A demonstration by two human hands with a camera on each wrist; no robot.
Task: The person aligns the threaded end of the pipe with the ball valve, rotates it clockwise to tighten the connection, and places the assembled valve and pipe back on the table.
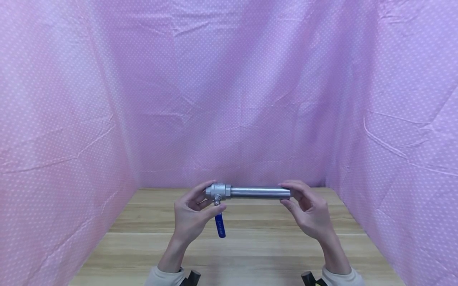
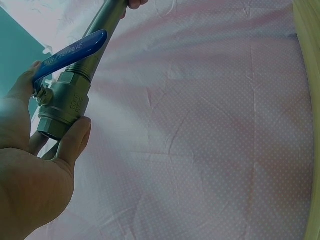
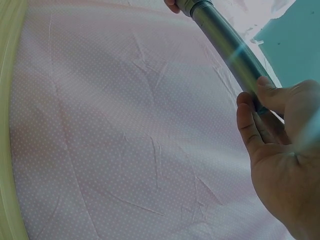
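Observation:
A silver ball valve (image 1: 219, 191) with a blue lever handle (image 1: 220, 225) is joined to a straight steel pipe (image 1: 260, 193), held level above the table in the head view. My left hand (image 1: 193, 216) grips the valve at its left end, thumb by the base of the lever, which points down toward me. With thumb and fingers my right hand (image 1: 311, 210) pinches the pipe's free right end. Threads show where the pipe (image 2: 102, 37) meets the valve (image 2: 65, 102) in the left wrist view. The right wrist view has the pipe end (image 3: 250, 82) between thumb and fingers.
Below the hands lies a wood-grain table (image 1: 250, 246). Pink dotted cloth (image 1: 236, 99) hangs behind it and along both sides. Dark wrist-mounted devices (image 1: 191, 277) show at the lower edge by the sleeves.

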